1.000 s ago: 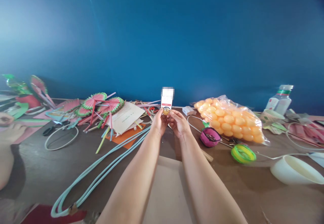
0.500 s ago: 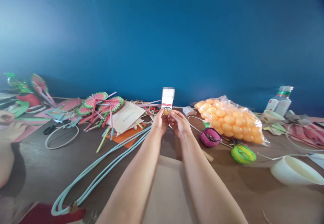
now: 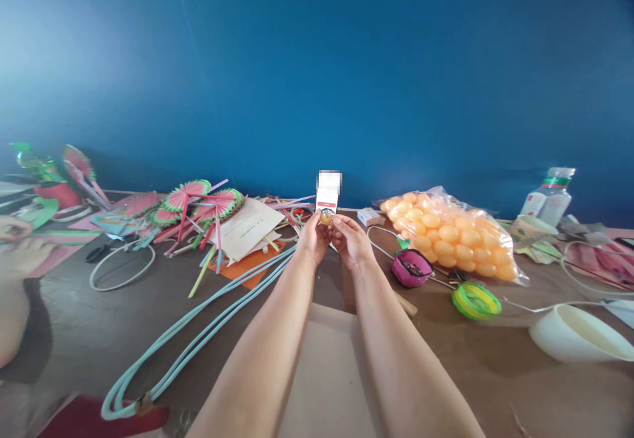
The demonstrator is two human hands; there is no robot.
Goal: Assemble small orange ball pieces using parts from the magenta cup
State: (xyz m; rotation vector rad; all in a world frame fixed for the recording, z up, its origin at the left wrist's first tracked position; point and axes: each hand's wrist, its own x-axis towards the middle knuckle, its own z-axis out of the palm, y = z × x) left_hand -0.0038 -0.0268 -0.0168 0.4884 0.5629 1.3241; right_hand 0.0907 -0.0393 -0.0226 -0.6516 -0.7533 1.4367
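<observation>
My left hand [image 3: 314,240] and my right hand [image 3: 349,238] meet above the middle of the table, fingers closed. Between their fingertips is a small round, shiny gold-coloured object [image 3: 327,217]; its exact kind is too small to make out. Directly behind it, a phone-like bright white screen [image 3: 327,195] with a red band stands upright, its top blurred out. Whether any finger touches this screen I cannot tell.
Pale blue tubing [image 3: 198,322], watermelon-patterned paper fans [image 3: 185,195] and papers [image 3: 247,230] lie left. A co-worker's hand [image 3: 22,246] is at the far left. Rightward are a bag of orange balls [image 3: 450,236], a purple pouch [image 3: 411,268], a green-yellow coil [image 3: 476,300] and a white cup [image 3: 579,332].
My hands and the gold-coloured object stay almost still. The co-worker's fingers at the far left have shifted slightly.
</observation>
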